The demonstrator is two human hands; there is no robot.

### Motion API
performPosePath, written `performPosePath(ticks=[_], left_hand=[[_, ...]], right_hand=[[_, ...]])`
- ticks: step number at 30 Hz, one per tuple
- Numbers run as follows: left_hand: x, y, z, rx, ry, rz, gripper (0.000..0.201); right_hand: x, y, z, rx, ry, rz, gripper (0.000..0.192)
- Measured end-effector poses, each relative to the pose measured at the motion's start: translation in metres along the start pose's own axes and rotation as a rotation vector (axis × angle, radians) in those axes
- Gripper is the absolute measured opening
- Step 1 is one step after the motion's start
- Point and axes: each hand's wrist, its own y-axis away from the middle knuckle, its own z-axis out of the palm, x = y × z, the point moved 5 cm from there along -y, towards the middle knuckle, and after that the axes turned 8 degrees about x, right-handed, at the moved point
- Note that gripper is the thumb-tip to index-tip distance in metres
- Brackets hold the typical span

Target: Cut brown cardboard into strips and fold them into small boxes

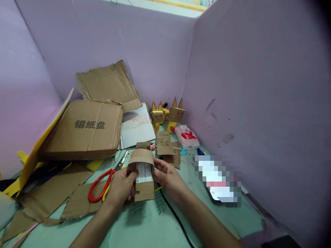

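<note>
Between my two hands is a small cardboard piece (144, 191) with a curved cardboard strip (141, 156) arching over its far end. A white printed label (144, 173) shows on its face. My left hand (121, 182) pinches the left side, thumb on the near face. At the right edge my right hand (167, 176) is closed, fingertips against the strip's end. Red-handled scissors (99, 193) lie beside my left hand, blades pointing away, the handle partly behind my wrist.
A large cardboard box (85, 132) and cardboard sheets (108, 84) fill the left and back. Two cardboard-headed figures (176, 115) stand by the back corner, near a tissue pack (186, 137). A phone (218, 179) lies right; a black cable (176, 217) crosses the green table (144, 234).
</note>
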Motion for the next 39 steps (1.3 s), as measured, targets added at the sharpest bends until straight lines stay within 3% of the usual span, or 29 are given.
performPosePath(ticks=[5, 15, 26, 31, 34, 39], left_hand=[[0.007, 0.004, -0.004, -0.046, 0.05, 0.023, 0.019], [0.028, 0.013, -0.01, -0.01, -0.02, 0.065, 0.021], [0.018, 0.008, -0.014, -0.161, -0.002, 0.059, 0.028], [0.03, 0.012, -0.016, -0.026, -0.156, 0.3, 0.025], [0.031, 0.016, -0.012, -0.028, -0.35, 0.479, 0.023], [0.016, 0.016, -0.005, -0.049, -0.693, 0.547, 0.022]], right_hand=[[0.003, -0.002, -0.005, 0.097, -0.106, 0.066, 0.042], [0.005, -0.002, -0.005, 0.063, -0.106, 0.147, 0.044], [-0.001, -0.003, -0.007, 0.026, -0.029, 0.086, 0.035], [0.003, -0.005, -0.007, 0.046, -0.042, 0.099, 0.035], [0.006, -0.005, -0.007, 0.073, -0.043, 0.099, 0.035], [0.011, -0.007, -0.01, 0.131, -0.025, 0.095, 0.035]])
